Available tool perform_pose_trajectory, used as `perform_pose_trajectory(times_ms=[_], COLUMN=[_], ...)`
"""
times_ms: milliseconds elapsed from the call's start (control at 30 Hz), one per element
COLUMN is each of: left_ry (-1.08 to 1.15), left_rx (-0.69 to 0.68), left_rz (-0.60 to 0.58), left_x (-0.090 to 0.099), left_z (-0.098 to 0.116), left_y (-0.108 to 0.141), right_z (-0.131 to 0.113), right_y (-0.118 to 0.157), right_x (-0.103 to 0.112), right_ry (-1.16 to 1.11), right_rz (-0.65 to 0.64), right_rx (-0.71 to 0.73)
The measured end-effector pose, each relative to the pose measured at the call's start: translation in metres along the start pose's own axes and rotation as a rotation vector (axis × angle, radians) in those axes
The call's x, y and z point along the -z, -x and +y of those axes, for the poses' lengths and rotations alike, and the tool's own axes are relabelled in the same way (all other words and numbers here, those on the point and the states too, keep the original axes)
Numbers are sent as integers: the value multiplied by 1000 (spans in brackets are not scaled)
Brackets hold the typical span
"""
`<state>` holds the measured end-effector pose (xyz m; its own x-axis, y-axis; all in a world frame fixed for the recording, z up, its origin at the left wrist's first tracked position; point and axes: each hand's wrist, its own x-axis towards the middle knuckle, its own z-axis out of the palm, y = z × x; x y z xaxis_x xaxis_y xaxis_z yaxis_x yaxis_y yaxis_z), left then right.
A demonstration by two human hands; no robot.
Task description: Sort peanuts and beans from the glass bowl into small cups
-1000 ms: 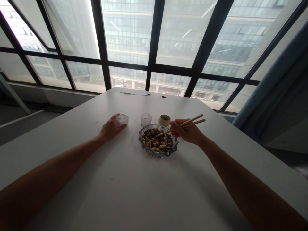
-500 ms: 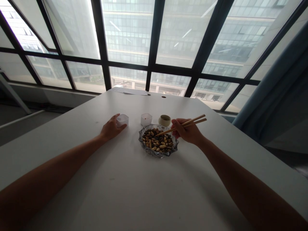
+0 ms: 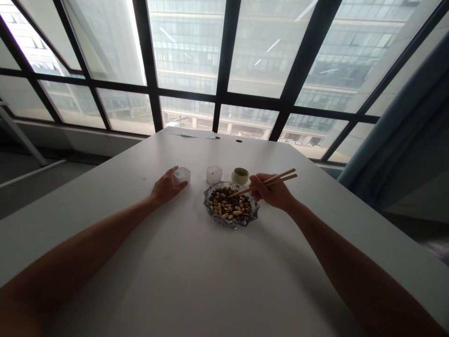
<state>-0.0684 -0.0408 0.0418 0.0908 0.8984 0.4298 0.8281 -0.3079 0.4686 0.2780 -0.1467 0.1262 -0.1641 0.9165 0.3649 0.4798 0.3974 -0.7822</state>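
Pinched in my right hand is a pair of wooden chopsticks, their tips down among the nuts and seeds. These fill a scalloped clear glass bowl in front of me; peanuts and dark seeds can be made out. My left hand curls its thumb and fingers around a small translucent plastic cup standing on the table. Between that cup and the chopsticks stands a second translucent cup with a tiny reddish bit inside. Whether the tips grip a piece is too small to tell.
Just behind the glass bowl sits a small round yellowish pot. White paper lies at the far end of the white table, near two dark round holes. Large windows rise beyond, with a blue curtain at the right.
My left hand and its cup have shifted slightly to the right. The chopsticks' back ends have moved a little left, while the tips stay in the bowl.
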Motion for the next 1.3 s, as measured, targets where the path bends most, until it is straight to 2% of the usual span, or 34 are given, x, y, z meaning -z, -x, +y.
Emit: perform_pose_trajectory(times_ms=[200,433,800,1067,1300], left_ry=[29,13,56,204,277], left_rx=[-29,-22,-47,-145,-134], left_rz=[-5,-23,16,104,106], left_x=[-2,-4,-5,-10,-10], left_z=[0,0,-3,-13,-13], left_y=[-2,-3,-3,-3,-1], right_z=[-2,-1,8,5,1], right_y=[-2,-3,-6,-6,-4], right_x=[9,12,17,20,20], right_ry=[-47,-97,-134,-172,-192], right_rz=[87,102,97,168,225], right_rx=[-27,-82,-111,-72,-81])
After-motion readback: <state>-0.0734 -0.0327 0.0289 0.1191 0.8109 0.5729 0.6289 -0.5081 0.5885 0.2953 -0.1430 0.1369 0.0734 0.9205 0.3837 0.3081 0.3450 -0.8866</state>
